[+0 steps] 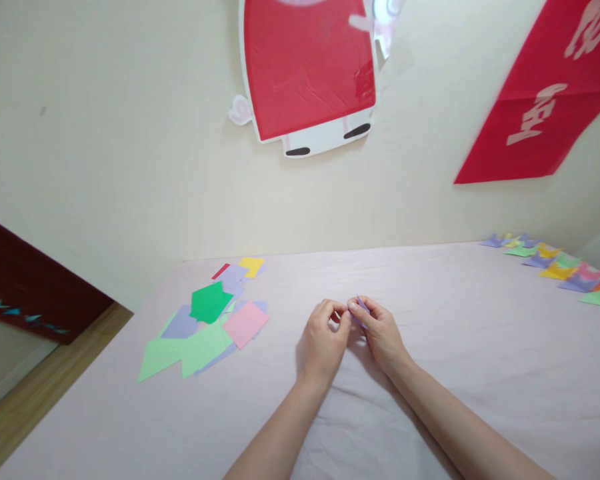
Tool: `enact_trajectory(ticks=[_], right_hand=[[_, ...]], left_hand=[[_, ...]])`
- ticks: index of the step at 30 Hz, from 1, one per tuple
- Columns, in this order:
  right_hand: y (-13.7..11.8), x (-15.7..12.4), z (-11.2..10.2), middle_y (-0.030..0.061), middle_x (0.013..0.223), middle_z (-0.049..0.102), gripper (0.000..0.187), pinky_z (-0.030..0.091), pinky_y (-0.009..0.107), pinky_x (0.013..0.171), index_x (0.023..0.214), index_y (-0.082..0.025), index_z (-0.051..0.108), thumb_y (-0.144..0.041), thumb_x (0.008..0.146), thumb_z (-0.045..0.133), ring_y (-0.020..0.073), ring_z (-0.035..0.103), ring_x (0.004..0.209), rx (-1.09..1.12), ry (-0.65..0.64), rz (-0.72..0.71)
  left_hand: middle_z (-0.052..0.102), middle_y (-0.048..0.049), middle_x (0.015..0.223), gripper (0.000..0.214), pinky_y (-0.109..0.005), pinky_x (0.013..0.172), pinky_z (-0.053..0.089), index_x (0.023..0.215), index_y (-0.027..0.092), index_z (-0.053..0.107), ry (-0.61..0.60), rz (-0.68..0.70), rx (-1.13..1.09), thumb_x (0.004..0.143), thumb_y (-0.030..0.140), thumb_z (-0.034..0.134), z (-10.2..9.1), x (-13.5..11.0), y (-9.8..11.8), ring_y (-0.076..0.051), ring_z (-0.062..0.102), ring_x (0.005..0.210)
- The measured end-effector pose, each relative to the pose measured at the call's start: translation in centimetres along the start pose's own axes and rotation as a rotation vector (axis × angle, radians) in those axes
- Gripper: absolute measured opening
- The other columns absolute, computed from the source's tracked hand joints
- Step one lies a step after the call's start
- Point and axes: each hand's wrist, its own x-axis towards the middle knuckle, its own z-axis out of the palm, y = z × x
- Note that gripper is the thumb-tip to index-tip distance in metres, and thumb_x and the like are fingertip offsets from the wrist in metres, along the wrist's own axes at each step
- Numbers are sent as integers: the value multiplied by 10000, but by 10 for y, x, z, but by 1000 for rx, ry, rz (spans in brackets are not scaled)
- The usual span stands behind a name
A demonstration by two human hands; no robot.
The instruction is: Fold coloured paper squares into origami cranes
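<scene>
Near the middle of the cloth-covered surface, a small folded piece of purple paper [363, 305] is held between my two hands. My right hand [381, 331] is closed on it, thumb on the near side, with a pointed edge sticking up above the thumb. My left hand [325, 337] pinches the paper's left end between thumb and forefinger, its fingertips meeting those of the right hand. Most of the paper is hidden by the fingers, so its full folded shape does not show.
Loose paper squares lie at the left, among them light green [207, 348], dark green [209, 301], pink [247, 325] and yellow [252, 267] sheets. Several folded paper figures [580, 279] stand in rows at the far right. A pale wall [170, 167] rises behind the cloth [460, 313].
</scene>
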Motion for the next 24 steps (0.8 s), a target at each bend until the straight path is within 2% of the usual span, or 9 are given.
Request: enact_trajectory(ticks=[3, 6, 9, 14, 20, 24], right_hand=[[0, -1, 0, -35, 645, 532, 317, 361, 232, 593, 672, -184, 629, -444, 653, 809, 121, 449, 627, 3, 11, 8], [2, 0, 0, -35, 655, 543, 315, 393, 239, 614, 687, -188, 632, -440, 647, 818, 128, 470, 637, 64, 13, 28], [3, 2, 0, -28, 661, 557, 308, 412, 250, 634, 678, -188, 637, -430, 641, 825, 135, 486, 649, 84, 15, 23], [4, 6, -4, 21, 803, 672, 306, 431, 289, 707, 834, -200, 725, -454, 676, 791, 175, 545, 748, -2, -21, 1], [3, 7, -6, 3, 673, 624, 291, 422, 285, 616, 725, -189, 681, -432, 634, 811, 156, 515, 632, -76, 5, -31], [-2, 4, -5, -19, 687, 625, 300, 436, 276, 621, 905, -232, 650, -410, 700, 776, 158, 552, 642, -81, -48, -61]], left_hand=[[626, 6, 801, 104, -267, 745, 413, 787, 208, 615, -10, 12, 4, 877, 215, 562, 0, 0, 2, -149, 552, 770], [634, 3, 834, 47, -266, 755, 417, 842, 207, 624, -38, -17, 14, 860, 231, 588, 3, -2, 1, -149, 554, 781], [635, 3, 819, 73, -259, 734, 420, 809, 199, 620, -69, -55, -39, 849, 257, 599, 5, -1, -3, -144, 552, 756], [596, 16, 722, 154, -243, 671, 407, 730, 189, 580, -41, -164, -231, 833, 303, 583, 1, 6, -13, -136, 531, 690], [543, 32, 668, 209, -230, 629, 382, 709, 185, 562, -75, -217, -371, 768, 375, 626, -7, 13, -19, -123, 481, 637], [523, 26, 648, 264, -233, 636, 378, 681, 181, 551, -79, -236, -411, 785, 419, 597, -9, 16, -22, -125, 469, 640]])
